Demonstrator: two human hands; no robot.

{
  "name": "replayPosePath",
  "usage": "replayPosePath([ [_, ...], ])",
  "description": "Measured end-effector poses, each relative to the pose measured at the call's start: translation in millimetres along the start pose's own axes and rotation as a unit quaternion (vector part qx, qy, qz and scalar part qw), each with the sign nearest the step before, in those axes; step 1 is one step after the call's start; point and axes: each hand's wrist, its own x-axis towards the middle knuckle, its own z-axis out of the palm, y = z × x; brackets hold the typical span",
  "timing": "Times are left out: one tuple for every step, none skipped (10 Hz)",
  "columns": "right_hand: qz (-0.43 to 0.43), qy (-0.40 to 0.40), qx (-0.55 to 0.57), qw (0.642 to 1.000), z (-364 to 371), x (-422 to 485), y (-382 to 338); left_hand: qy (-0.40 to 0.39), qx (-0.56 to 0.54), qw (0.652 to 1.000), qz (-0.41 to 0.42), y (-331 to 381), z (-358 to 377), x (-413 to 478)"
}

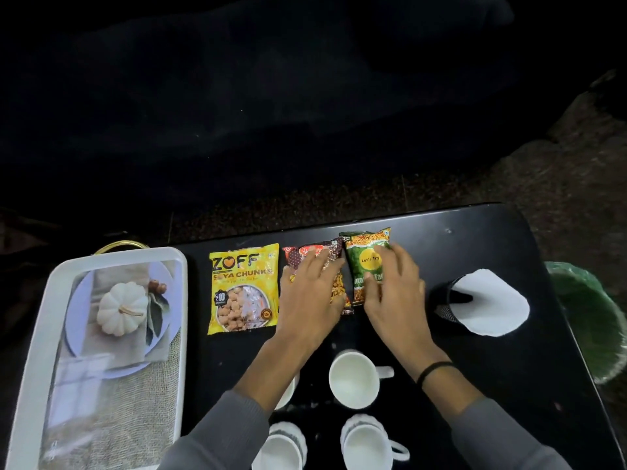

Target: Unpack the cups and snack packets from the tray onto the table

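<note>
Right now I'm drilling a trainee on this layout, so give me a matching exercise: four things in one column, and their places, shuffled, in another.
Things:
1. Zoff soya chunks packet
2. red-brown snack packet
3. green Let's Try packet
4. white tray

Places:
A. under the right hand
B. at the left end of the table
C. under the left hand
D. untouched, lying flat next to the white tray

Pairs: 1-D, 2-C, 3-A, 4-B.
</note>
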Motion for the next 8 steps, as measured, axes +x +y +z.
replayPosePath([
  [-0.040,-0.047,-0.070,0.996,5.6,0.6,-2.3,-0.041,0.027,0.999,-0.010,-5.8,4.8,-2.2],
  [-0.040,-0.066,-0.107,0.991,9.2,-3.6,-0.8,-0.043,0.050,0.998,-0.003,-9.1,7.8,-3.5],
  [-0.038,-0.063,-0.116,0.991,8.0,-10.7,-0.2,-0.041,0.059,0.997,0.008,-10.1,5.4,-3.4],
  [-0.065,-0.056,-0.136,0.987,3.9,-13.7,-3.6,-0.027,0.053,0.998,0.030,-10.4,-0.6,-7.1],
  [-0.109,-0.013,-0.126,0.986,-3.6,-13.7,-14.5,0.022,0.008,0.999,0.049,-7.5,-9.8,-15.8],
  [-0.137,-0.007,-0.120,0.983,-11.6,-14.0,-28.7,0.077,-0.049,0.995,0.052,-1.9,-28.7,-25.9],
  [-0.161,-0.013,-0.097,0.982,-20.9,-22.5,-45.4,0.100,-0.065,0.992,0.034,1.6,-49.3,-38.5],
  [-0.165,0.004,-0.103,0.981,-29.1,-33.7,-62.5,0.119,-0.057,0.991,0.022,-0.5,-62.2,-51.4],
])
